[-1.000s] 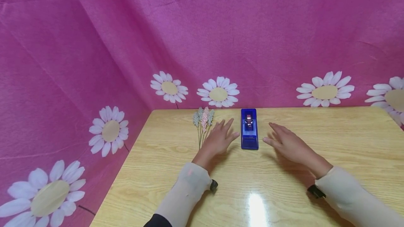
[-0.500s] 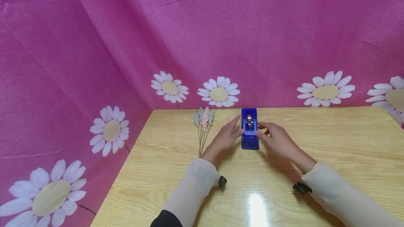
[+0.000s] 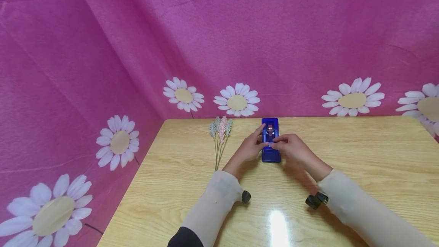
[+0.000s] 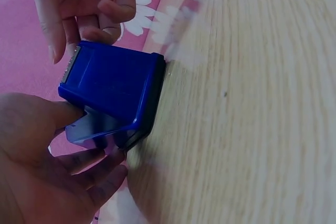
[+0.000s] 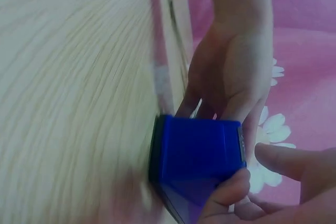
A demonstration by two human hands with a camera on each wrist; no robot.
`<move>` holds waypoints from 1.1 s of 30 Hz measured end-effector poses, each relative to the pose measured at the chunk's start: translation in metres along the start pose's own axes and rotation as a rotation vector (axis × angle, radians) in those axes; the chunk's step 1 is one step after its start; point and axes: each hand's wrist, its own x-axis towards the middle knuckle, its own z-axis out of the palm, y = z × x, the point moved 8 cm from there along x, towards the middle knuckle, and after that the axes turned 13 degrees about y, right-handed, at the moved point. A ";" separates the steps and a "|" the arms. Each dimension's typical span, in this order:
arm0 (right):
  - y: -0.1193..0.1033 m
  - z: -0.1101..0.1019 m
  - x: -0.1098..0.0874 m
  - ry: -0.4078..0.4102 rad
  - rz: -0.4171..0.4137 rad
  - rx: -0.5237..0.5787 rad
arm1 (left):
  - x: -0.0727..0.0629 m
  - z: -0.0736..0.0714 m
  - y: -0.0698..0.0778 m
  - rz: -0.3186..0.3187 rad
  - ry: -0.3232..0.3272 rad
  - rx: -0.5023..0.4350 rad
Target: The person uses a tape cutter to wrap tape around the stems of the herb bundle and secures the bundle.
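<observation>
A blue tape dispenser (image 3: 271, 156) stands near the far edge of the table, a tape roll (image 3: 270, 128) in its hollow. My left hand (image 3: 249, 149) holds its left side; in the left wrist view the thumb lies against the body and the fingers reach along the base. My right hand (image 3: 295, 148) is over the front half of the dispenser, thumb and forefinger near the serrated cutter (image 4: 70, 65). In the right wrist view a finger of that hand touches the blue body (image 5: 197, 148), its thumb apart. Whether it pinches any tape is hidden.
Artificial flower stems (image 3: 222, 130), pink and grey-green, lie left of my left hand. The wood-grain table (image 3: 360, 151) ends at a pink cloth (image 3: 291, 41) with white daisies. Black devices sit at both wrists, the right one (image 3: 316, 200) low over the table.
Both hands have come inward from either side of the dispenser. The left now holds its side, and the right has moved left over its front half. The dispenser stays in place.
</observation>
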 end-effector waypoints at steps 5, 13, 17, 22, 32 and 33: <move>0.011 0.004 0.001 -0.022 0.164 0.126 | 0.001 0.001 0.000 0.015 0.009 -0.014; 0.018 0.007 0.000 -0.043 0.256 0.281 | 0.000 0.001 -0.003 -0.006 0.020 -0.031; 0.016 0.008 -0.001 -0.035 0.240 0.308 | 0.001 0.001 -0.003 -0.004 0.017 -0.043; 0.016 0.009 -0.001 -0.010 0.244 0.313 | 0.001 0.001 -0.003 -0.002 0.020 -0.052; 0.017 0.009 0.000 0.048 0.293 0.301 | 0.001 0.002 -0.005 -0.006 0.027 -0.028; 0.017 0.010 0.000 0.049 0.295 0.307 | 0.001 0.002 -0.005 -0.008 0.029 -0.029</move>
